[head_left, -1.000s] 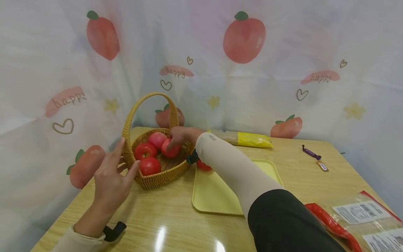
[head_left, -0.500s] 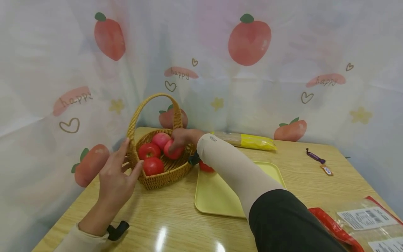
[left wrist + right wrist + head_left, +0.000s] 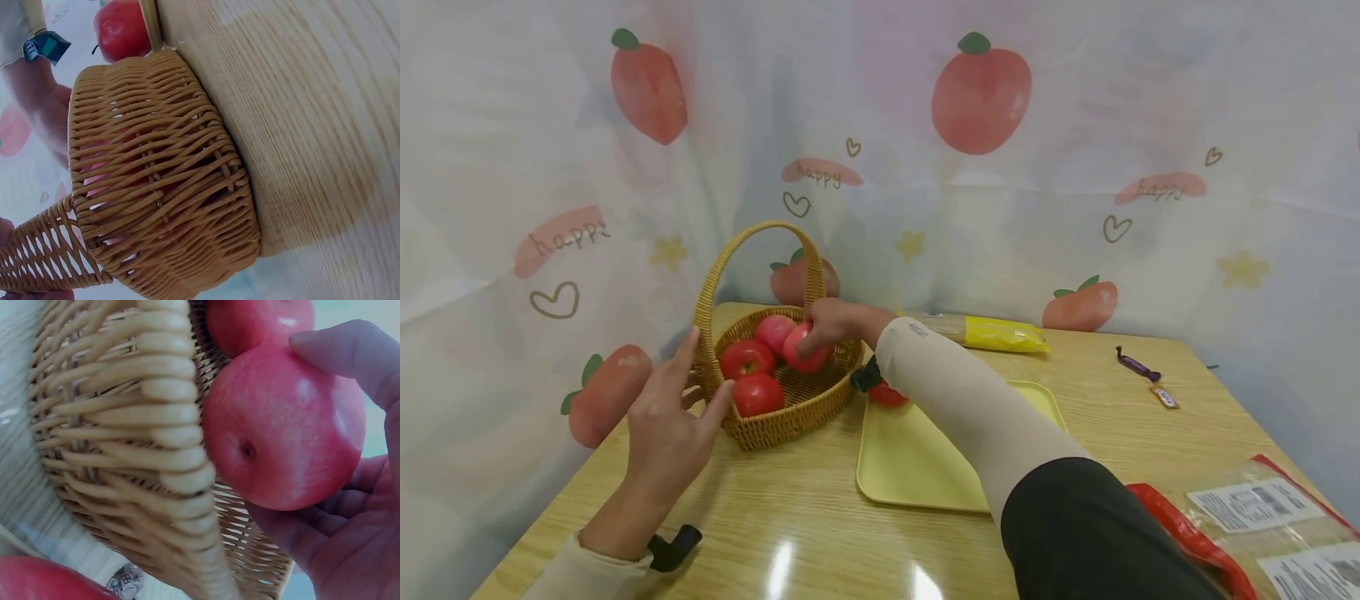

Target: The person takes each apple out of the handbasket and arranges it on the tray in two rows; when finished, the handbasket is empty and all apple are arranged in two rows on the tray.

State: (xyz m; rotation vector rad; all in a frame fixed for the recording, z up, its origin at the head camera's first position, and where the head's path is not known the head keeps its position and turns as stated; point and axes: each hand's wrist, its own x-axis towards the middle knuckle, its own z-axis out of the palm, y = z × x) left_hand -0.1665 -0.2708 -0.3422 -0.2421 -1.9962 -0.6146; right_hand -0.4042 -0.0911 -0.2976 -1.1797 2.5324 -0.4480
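Four red apples (image 3: 757,395) were grouped in a wicker basket (image 3: 797,431), its right rim partly hidden by the right hand (image 3: 831,323). Behind the right forearm (image 3: 977,408), a fifth apple (image 3: 887,397) and a yellow tray (image 3: 898,471) were partly covered, as was a yellow-ended packet (image 3: 1006,334); a red-edged bag (image 3: 1243,508) was cut off at the head view's edge. Inside the basket, the held apple (image 3: 281,431) was pinched between the right thumb and curled fingers, which were spread to the fruit's width. The basket's handle (image 3: 704,321) was grasped low on its left side by the left hand (image 3: 670,421), whose farther fingertips were hidden behind it.
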